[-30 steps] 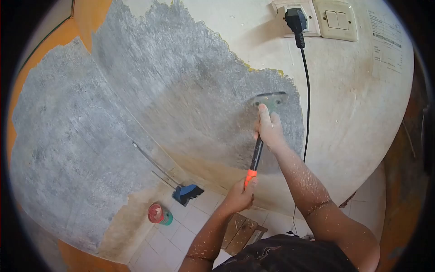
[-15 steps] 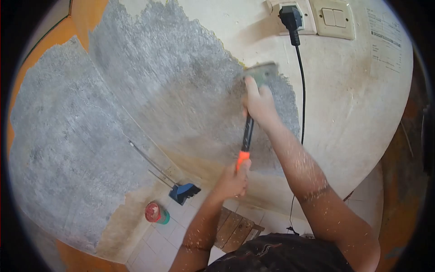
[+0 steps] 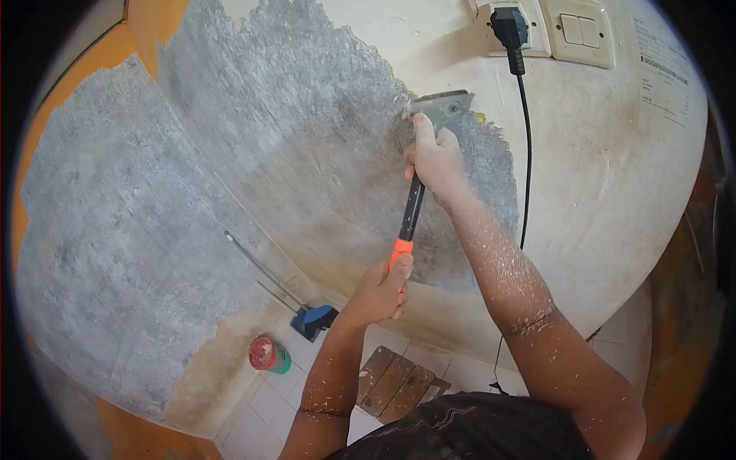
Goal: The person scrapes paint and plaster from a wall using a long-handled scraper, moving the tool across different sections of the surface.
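Observation:
A long-handled scraper (image 3: 412, 207) with a black shaft and an orange grip is held slantwise against the wall. My left hand (image 3: 381, 290) is closed around the orange grip at its lower end. Higher up, my right hand (image 3: 443, 165) wraps the shaft just below the head, its thumb lying along the tool. The scraper's flat head (image 3: 445, 107) meets the edge between the bare grey wall patch (image 3: 307, 115) and the cream paint (image 3: 575, 153). A small curl of paint shows at the blade's left end. Pale flakes dot both forearms.
Right of the blade, a black plug (image 3: 510, 31) sits in a socket, its cord (image 3: 527, 153) hanging down the wall. Beside it is a light switch (image 3: 579, 32). Below stand a dustpan (image 3: 310, 320), a red-and-green bin (image 3: 268, 356) and a wooden stool (image 3: 395, 383) on white tiles.
The scraper and both hands have shifted slightly up and left relative to the plug and socket. The head camera's view has shifted a little. Both hands keep their hold.

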Demonstrator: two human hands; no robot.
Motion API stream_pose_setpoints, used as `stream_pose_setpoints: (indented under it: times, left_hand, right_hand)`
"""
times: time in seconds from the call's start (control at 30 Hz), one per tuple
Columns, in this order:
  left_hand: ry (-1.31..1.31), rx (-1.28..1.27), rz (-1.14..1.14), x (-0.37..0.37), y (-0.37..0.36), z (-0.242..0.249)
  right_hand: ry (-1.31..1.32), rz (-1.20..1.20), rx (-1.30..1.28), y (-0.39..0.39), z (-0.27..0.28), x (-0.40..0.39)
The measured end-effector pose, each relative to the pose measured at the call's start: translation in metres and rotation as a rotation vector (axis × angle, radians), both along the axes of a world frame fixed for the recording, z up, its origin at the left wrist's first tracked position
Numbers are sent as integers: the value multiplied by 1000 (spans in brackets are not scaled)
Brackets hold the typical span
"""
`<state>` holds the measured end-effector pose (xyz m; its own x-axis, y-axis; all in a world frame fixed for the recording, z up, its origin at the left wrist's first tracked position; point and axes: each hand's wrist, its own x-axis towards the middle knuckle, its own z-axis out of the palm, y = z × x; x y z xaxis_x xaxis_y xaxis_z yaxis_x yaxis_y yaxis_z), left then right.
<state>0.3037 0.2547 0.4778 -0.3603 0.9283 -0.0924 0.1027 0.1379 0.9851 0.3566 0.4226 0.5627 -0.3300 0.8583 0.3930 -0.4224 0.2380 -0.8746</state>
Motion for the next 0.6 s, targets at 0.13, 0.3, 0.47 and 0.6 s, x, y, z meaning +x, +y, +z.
stream_pose_setpoints:
  times: [0.13,0.3,0.47,0.6]
  left_hand:
    - [13,-36,-11,9,-7,-41]
    - [239,-39,-44,-10,2,-8]
    - [104,-6,32,-7,-6,-10]
    - [-46,-91,-71,-2,-4,-42]
  right_hand:
    - [-66,31,-45,-8,-41,9]
    - [-80,30,81,5,-8,-4]
    - [-16,-6,43,-4,-16,-8]
    - [-71,53,24,-1,-50,-2]
